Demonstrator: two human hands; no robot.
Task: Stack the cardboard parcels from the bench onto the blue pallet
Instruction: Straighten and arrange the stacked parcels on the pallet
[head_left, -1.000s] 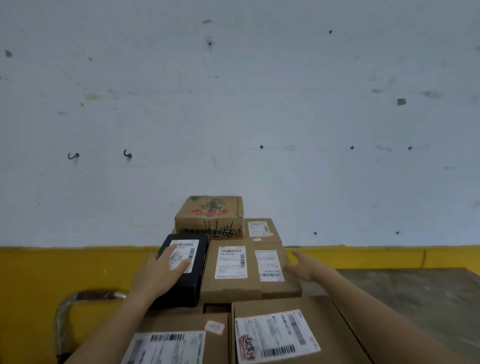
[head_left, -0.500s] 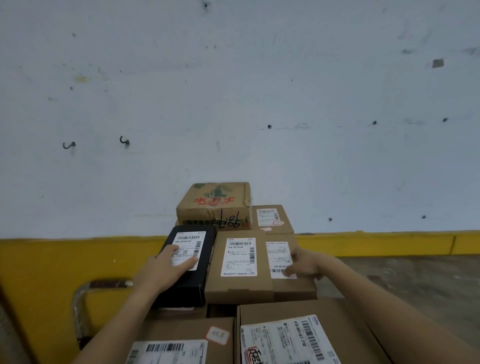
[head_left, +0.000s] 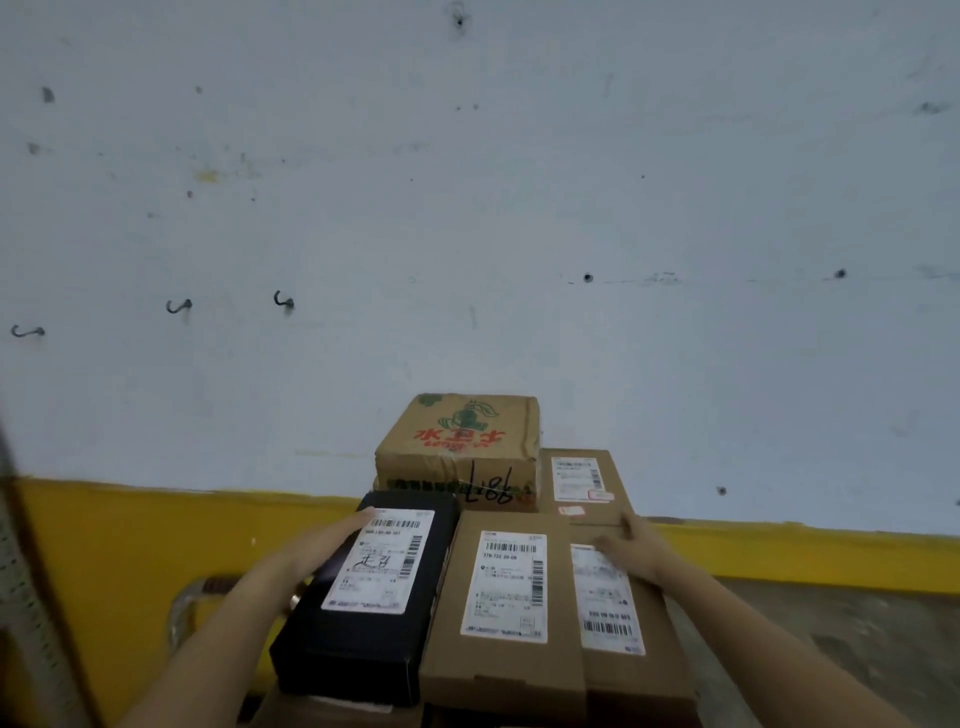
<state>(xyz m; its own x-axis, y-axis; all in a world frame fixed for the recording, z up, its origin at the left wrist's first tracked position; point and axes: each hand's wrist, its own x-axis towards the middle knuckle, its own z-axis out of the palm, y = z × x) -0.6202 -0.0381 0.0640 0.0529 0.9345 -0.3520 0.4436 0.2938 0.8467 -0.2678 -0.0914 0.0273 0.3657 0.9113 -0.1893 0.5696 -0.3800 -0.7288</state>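
Observation:
A black parcel with a white label lies side by side with a brown cardboard parcel and a narrower brown parcel on its right. My left hand presses on the black parcel's left side, fingers reaching over its top edge. My right hand lies on the far right corner of the narrower brown parcel. Behind them stand a carton with red and green print and a flat labelled parcel. The blue pallet is out of view.
A white wall with a yellow lower band stands close behind the stack. A curved metal handle shows at the lower left. Grey concrete floor lies to the right. More cardboard shows under the held parcels.
The black and brown parcels have come toward me between my hands and now cover the labelled boxes below. My right hand has slid onto the top far corner.

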